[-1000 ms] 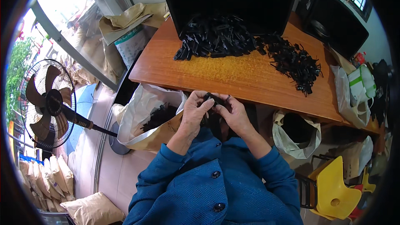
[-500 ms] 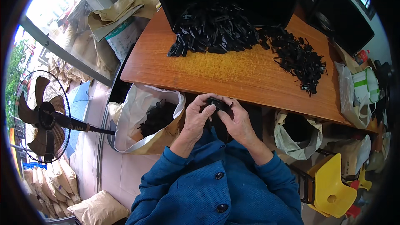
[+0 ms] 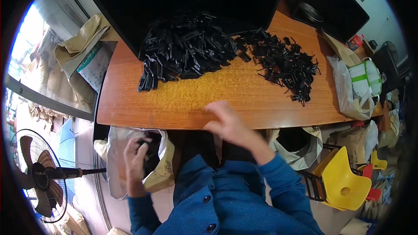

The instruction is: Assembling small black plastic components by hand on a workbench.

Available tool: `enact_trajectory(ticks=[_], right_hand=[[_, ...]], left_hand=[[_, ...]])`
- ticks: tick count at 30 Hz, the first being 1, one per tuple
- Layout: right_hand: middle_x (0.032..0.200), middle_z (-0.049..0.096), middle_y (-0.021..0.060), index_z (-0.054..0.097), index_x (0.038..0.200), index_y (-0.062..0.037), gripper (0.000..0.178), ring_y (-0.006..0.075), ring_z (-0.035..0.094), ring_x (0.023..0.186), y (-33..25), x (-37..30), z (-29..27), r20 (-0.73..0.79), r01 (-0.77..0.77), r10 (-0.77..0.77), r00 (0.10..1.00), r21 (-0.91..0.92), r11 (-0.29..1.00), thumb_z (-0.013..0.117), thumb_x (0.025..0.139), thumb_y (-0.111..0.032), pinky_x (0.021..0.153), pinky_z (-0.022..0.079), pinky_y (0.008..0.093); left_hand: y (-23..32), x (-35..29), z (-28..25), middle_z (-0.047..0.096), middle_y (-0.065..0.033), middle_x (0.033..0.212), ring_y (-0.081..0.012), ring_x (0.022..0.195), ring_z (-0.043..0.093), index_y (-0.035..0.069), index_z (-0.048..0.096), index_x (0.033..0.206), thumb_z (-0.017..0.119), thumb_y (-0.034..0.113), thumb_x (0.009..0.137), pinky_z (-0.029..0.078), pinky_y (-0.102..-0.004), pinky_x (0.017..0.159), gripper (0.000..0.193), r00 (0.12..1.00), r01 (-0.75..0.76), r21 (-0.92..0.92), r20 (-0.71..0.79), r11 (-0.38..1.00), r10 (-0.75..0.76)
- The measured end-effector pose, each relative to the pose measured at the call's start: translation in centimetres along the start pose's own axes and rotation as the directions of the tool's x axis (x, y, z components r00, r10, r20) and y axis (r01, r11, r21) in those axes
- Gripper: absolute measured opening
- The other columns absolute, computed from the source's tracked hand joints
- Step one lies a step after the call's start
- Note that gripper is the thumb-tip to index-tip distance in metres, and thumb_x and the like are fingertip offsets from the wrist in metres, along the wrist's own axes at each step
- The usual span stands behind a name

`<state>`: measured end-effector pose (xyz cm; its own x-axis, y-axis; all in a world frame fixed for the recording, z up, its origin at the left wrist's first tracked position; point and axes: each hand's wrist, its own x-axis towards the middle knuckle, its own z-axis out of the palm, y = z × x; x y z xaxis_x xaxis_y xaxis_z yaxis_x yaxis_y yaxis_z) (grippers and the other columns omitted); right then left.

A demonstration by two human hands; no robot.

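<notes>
My left hand point(image 3: 136, 159) hangs over the white-lined bag point(image 3: 117, 178) at the left, below the table edge. Its blurred fingers are closed round a small black plastic part point(image 3: 142, 141), whose exact shape I cannot make out. Over the front edge of the wooden table, my right hand point(image 3: 228, 124) reaches forward with thumb and fingers apart and nothing in them. Beyond it lies a big heap of long black plastic parts point(image 3: 187, 48). To the right of that heap spreads a pile of smaller black pieces point(image 3: 289, 65).
A large black tub point(image 3: 191, 0) lies on its side behind the heap. Yellowish crumbs point(image 3: 187, 95) cover part of the wooden table point(image 3: 126, 82). Another pale bag point(image 3: 305, 159) hangs below the edge at right, near a yellow chair point(image 3: 348, 182). A fan point(image 3: 41, 176) stands at left.
My hands, together round a black part before, have separated. The left has moved down and left over the bag; the right has let go and reached over the table. The view has shifted.
</notes>
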<state>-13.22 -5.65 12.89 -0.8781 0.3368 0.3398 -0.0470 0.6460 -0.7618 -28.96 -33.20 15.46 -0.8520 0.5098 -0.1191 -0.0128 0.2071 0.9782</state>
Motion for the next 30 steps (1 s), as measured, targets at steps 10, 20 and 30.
enact_trajectory(ticks=[10, 20, 30], right_hand=[[0.096, 0.053, 0.0118, 0.059, 0.111, -0.0092, 0.031, 0.0322, 0.051, 0.093, 11.1, 0.0, -13.4, -0.148, -0.223, 0.210, 0.966, -0.891, 0.395, 0.065, 0.081, -0.017, 0.077, 0.043, 0.0455], [0.089, 0.054, 0.0129, 0.055, 0.096, -0.0064, 0.019, 0.0309, 0.053, 0.087, 10.1, 1.3, -11.4, -0.256, -0.310, 0.177, 0.950, -0.723, 0.617, 0.065, 0.079, -0.008, 0.076, 0.041, 0.0428], [0.092, 0.062, 0.0119, 0.052, 0.112, -0.0042, 0.024, 0.0226, 0.061, 0.082, 9.5, 1.7, -10.1, -0.459, -0.403, 0.216, 0.862, -0.360, 0.842, 0.058, 0.089, -0.007, 0.071, 0.047, 0.0304]], left_hand=[[-1.2, 7.0, -1.2, 0.061, -0.0163, 0.096, -0.0345, 0.088, 0.060, 0.003, 0.060, 0.100, 0.063, 0.007, 0.079, 0.048, -0.0374, 0.077, 0.021, 0.945, -0.298, 0.658, 0.103, 0.691, 0.310], [0.4, 20.0, 7.9, 0.059, -0.0149, 0.099, -0.0341, 0.089, 0.061, 0.005, 0.054, 0.100, 0.063, 0.018, 0.082, 0.050, -0.0420, 0.073, 0.024, 0.932, -0.291, 0.896, 0.186, 0.337, 0.311], [-1.9, 19.6, 7.0, 0.063, -0.0166, 0.094, -0.0332, 0.086, 0.064, 0.004, 0.051, 0.100, 0.058, 0.012, 0.080, 0.051, -0.0403, 0.071, 0.023, 0.958, -0.200, 0.885, 0.086, 0.420, 0.274]])
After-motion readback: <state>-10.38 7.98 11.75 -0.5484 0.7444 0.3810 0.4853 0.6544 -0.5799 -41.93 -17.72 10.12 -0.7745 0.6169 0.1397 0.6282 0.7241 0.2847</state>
